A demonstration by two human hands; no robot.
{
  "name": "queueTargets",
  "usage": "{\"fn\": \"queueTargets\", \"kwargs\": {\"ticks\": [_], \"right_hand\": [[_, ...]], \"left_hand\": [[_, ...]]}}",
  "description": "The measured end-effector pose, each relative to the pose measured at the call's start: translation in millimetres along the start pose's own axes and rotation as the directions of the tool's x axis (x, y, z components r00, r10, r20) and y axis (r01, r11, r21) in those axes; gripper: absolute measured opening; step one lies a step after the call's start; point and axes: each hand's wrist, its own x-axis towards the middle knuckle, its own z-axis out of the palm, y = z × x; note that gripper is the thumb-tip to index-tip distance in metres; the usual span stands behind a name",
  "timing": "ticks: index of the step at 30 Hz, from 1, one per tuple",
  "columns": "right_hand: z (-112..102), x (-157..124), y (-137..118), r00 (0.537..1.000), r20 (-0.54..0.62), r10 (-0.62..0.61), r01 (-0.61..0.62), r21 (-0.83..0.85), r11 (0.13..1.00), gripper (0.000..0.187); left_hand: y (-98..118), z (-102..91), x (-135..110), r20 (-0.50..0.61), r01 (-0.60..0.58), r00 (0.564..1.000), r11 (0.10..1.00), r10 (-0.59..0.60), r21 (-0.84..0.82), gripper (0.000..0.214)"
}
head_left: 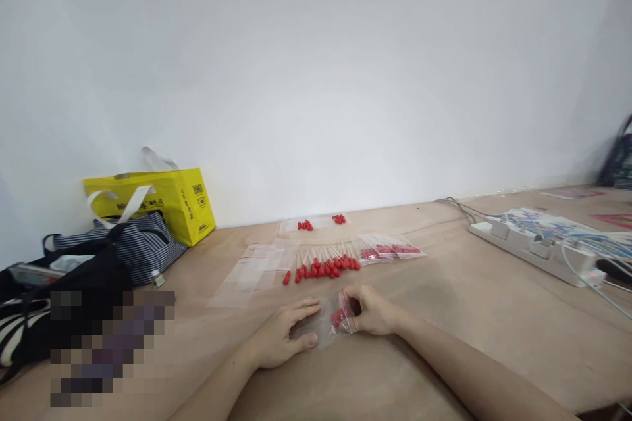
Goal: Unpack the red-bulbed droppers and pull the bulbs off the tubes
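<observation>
A small clear plastic bag with red-capped pieces inside lies on the brown table. My left hand lies flat on its left part, fingers stretched out and pressing it down. My right hand is closed in a pinch on the bag's right end, by its red seal strip. Just beyond the hands lies a row of several red-tipped thin sticks. Filled clear bags rest to the right of that row, and empty clear bags to its left.
More red-tipped sticks lie near the white wall. A yellow carrier bag, a striped bag and dark bags stand at the left. A white power strip with cables and printed sheets lies at the right.
</observation>
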Motion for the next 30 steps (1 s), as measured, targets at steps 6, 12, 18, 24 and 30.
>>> {"fn": "queueTargets", "kwargs": {"ticks": [6,12,18,24,30], "right_hand": [[-27.6,-6.4,13.5,0.991,0.097,0.091,-0.116,0.303,0.946,0.029],[-84.5,-21.4,17.9,0.977,-0.170,0.130,-0.065,0.341,0.938,0.021],[-69.1,-15.6,3.1,0.816,-0.563,-0.130,0.213,0.085,0.973,0.012],[-7.8,-9.9,-23.2,0.757,-0.309,-0.575,0.389,-0.493,0.778,0.020],[12.8,-10.8,-28.3,0.757,-0.026,-0.653,0.459,-0.691,0.559,0.024]], "left_hand": [[-3.4,0.5,-0.1,-0.006,-0.006,1.000,1.000,0.006,-0.002,0.051],[-5.3,0.1,-1.4,0.001,0.020,1.000,1.000,-0.020,-0.025,0.053],[0.1,1.5,5.8,-0.170,0.024,0.984,0.991,-0.047,-0.134,0.040],[21.7,11.4,31.8,-0.223,0.166,0.901,0.773,-0.371,-0.612,0.053],[42.4,12.5,42.3,-0.003,0.268,0.836,0.414,-0.548,-0.870,0.021]]}}
